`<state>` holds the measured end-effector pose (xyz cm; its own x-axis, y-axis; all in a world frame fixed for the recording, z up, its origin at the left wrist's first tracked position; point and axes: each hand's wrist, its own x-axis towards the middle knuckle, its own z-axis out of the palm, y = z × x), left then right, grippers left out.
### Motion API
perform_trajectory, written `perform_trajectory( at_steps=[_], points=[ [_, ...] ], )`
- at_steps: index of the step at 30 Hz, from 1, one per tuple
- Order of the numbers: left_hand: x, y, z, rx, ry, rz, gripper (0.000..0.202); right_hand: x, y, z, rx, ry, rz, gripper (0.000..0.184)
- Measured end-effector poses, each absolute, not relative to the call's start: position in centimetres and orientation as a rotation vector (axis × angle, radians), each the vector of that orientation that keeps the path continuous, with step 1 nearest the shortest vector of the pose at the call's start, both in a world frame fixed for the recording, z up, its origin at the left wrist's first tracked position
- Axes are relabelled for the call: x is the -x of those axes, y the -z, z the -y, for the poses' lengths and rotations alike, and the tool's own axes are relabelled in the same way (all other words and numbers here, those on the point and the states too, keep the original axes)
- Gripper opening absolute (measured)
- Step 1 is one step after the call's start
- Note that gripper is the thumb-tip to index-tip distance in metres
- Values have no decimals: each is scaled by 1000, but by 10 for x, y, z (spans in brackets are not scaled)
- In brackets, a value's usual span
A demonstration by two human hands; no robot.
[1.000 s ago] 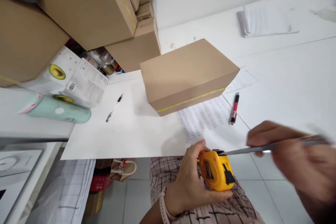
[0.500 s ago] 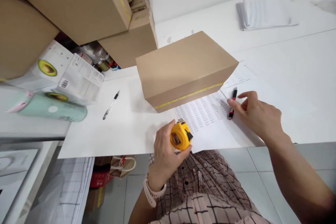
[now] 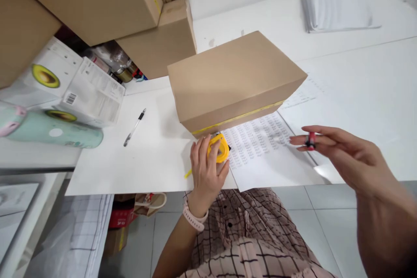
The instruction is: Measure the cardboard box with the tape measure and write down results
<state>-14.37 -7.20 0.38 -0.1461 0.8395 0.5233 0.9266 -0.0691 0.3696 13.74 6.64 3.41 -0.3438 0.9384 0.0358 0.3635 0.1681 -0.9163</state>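
My left hand, with a pale pink watch band at the wrist, is closed around a yellow tape measure. The tape measure is down by the table, just in front of a closed cardboard box. A short yellow strip shows to the left of my fingers. Between the fingers of my right hand is a red and black pen, seen nearly end-on. That hand is raised over the table's right part. A sheet of printed paper lies partly under the box.
A clear pen with a black grip lies on the white table to the left. Beyond it are a mint green bottle, avocado-printed boxes and stacked cartons. A pile of papers sits at the back right.
My right hand has picked up the red and black pen and moved right with it. My left hand has moved the tape measure forward, against the front of the box.
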Motion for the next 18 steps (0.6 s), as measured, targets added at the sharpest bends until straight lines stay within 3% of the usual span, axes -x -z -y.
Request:
perform_trajectory(
  at_steps=[5, 11, 15, 18],
  points=[
    [93, -6, 100, 2263, 1233, 1814, 40, -116, -27, -32, 1052, -1291, 1504, 18],
    [58, 13, 110, 2594, 715, 1925, 60, -79, -4, -23, 1013, -1587, 1560, 48],
    [55, 14, 107, 2464, 493, 1884, 60, -68, -3, -23, 1144, -1511, 1707, 27],
    [53, 12, 106, 2381, 433, 1858, 57, -64, -1, -22, 1144, -1414, 1713, 26]
  ],
)
